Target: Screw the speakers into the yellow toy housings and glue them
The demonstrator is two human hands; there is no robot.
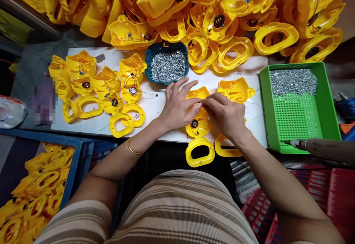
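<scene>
- Left hand (177,107): lies on the upper part of a yellow moulded plastic shell with a loop handle (199,151), fingers spread and loose, nothing clasped. Thin gold bangle (132,149) on that wrist.
- Right hand (225,115): fingertips pinched tight together, touching the left forefinger tip just above the shell. Whatever is pinched is too small to tell.
- Shell sits at the near edge of the white worktop (155,107), dead centre between the forearms. Its loop handle hangs over the edge, and a small round black speaker (194,123) is set in its body.
- Second yellow loop handle (223,150) pokes out under the right wrist, beside the first.
- Another yellow shell half (235,88) lies just behind the right hand.
- Teal plastic bowl of small silver screws (168,66) sits just behind the left hand.
- Green perforated plastic tray (298,118) is right of the hands, with a silver screw heap (292,81) at its far end.
- Powered screwdriver with a brown grip (318,148) lies across the tray's near edge.
- Row of wired yellow shells (97,88) is on the worktop's left.
- Big pile of yellow shells (222,11) runs along the back.
- Blue crate (74,162), bottom left, holds more yellow parts.
</scene>
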